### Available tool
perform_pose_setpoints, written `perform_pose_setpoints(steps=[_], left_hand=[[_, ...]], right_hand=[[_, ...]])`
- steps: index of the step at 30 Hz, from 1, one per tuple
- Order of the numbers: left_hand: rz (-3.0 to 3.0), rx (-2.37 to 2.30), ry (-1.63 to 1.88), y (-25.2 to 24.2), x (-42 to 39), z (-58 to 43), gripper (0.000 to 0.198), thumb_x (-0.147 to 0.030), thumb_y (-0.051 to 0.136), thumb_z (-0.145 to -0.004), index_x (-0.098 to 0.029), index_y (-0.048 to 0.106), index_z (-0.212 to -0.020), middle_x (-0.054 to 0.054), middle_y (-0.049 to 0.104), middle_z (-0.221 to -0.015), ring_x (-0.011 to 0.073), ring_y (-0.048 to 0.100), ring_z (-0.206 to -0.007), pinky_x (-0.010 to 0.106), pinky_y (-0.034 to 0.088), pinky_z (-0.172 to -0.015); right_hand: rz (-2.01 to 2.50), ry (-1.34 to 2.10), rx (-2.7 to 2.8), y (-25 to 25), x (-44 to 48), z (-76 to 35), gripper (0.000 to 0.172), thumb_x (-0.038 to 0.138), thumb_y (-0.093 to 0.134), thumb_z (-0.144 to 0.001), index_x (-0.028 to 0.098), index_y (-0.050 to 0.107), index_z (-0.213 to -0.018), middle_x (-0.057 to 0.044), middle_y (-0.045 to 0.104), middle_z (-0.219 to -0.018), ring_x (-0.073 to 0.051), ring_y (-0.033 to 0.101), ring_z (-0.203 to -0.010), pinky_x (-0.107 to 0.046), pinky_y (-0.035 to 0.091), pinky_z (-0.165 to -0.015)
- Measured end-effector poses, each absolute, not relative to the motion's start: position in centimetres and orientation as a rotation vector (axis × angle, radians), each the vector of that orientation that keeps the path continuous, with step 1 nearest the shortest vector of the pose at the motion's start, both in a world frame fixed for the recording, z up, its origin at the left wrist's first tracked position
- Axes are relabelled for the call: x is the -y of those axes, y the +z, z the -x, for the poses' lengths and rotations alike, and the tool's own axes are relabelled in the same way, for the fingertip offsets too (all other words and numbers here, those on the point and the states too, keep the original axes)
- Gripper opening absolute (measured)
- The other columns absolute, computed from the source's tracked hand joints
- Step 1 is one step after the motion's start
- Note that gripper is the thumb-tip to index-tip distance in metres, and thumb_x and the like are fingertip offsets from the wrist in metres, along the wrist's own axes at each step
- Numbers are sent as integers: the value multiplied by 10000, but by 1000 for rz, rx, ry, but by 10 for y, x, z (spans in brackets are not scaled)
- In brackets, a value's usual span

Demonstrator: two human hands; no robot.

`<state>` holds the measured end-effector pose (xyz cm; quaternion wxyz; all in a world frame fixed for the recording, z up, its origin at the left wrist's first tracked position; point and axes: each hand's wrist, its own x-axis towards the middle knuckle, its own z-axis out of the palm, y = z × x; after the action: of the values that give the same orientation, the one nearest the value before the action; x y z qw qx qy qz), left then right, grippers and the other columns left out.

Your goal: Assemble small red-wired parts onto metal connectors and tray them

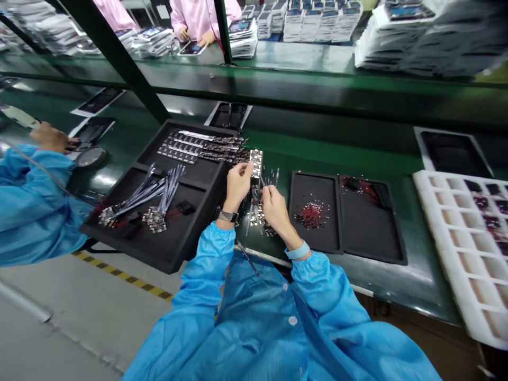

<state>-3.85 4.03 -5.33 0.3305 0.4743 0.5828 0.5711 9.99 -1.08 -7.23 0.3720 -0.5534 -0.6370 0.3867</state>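
My left hand [238, 184] pinches the lower left edge of a small pale panel of circuit boards [256, 159]. Close beside it, my right hand [275, 207] has its fingertips pressed together; whatever lies between them is too small to make out. Beneath and between both hands, loose small circuit boards [254, 218] and thin dark strips lie on the green bench. To the left, a black compartment tray [182, 244] holds bundled flat ribbon cables [147, 193] and rows of dark component strips [184, 145] that reach toward my left hand.
Right of my hands, a shallow black tray [317, 185] holds small red-wired parts [311, 214]; another black tray [371, 233] adjoins it. A white foam tray [456, 233] stands far right. A co-worker's hand [51, 138] works at left. Green posts [119, 58] and a raised shelf [297, 79] stand ahead.
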Motion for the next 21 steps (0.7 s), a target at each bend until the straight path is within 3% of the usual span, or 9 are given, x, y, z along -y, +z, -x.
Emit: perform_pose_setpoints(steps=[3, 8, 21], left_hand=[[-1172, -1377, 1484, -57, -56, 33, 347, -457, 718, -927, -171, 643, -745, -9, 617, -656, 112, 564, -595, 220, 459, -587], [-1085, -1328, 1468, -64, -62, 27, 353, -498, 693, -944, -204, 566, -796, -53, 547, -514, 91, 485, -419, 193, 350, -441], [-1066, -1290, 1469, -58, -49, 11, 372, -548, 668, -956, -219, 528, -853, -68, 550, -513, 99, 521, -417, 197, 395, -444]], right_hand=[[1412, 1003, 1626, -71, 8, -103, 314, 411, 349, -1083, 237, 545, -910, 1, 575, -737, -190, 557, -669, -295, 347, -645], [1420, 1030, 1505, -75, -2, -106, 319, 427, 343, -1084, 238, 550, -932, -7, 597, -765, -193, 592, -709, -291, 379, -651], [1470, 1006, 1448, -52, -29, -101, 331, 405, 352, -1080, 259, 464, -803, -22, 610, -750, -213, 613, -738, -306, 402, -676]])
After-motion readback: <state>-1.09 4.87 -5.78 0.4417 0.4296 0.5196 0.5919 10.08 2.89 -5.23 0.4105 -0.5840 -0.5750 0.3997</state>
